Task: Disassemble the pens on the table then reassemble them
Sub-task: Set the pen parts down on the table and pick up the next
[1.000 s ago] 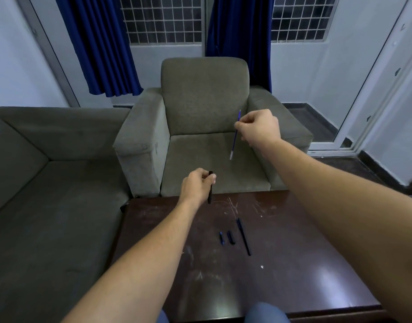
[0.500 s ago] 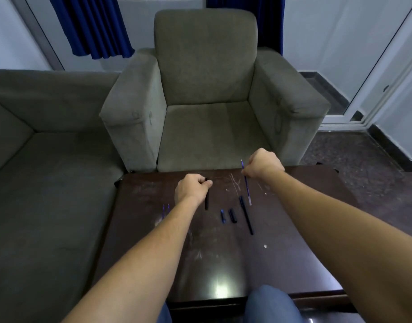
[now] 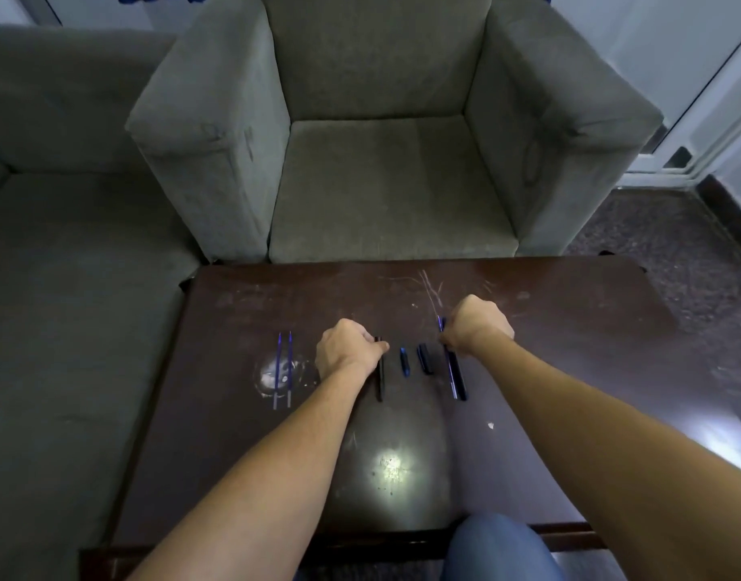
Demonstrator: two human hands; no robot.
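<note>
On the dark wooden table (image 3: 569, 329) my left hand (image 3: 347, 350) grips the top end of a black pen barrel (image 3: 379, 379) that lies on the surface. My right hand (image 3: 479, 325) pinches a thin blue refill (image 3: 446, 354), lowered beside another black barrel (image 3: 458, 377). Between the hands lie a small blue cap piece (image 3: 404, 361) and a small black piece (image 3: 424, 359). Two blue refills (image 3: 284, 369) lie side by side to the left of my left hand.
A grey armchair (image 3: 385, 161) stands against the table's far edge and a grey sofa (image 3: 67, 245) runs along the left. My knee in blue jeans (image 3: 498, 551) shows at the table's near edge. Dark floor lies to the right.
Both hands came down from the air to the table. The barrel in my left hand and the refill in my right hand now lie on the surface. The view tilted downward.
</note>
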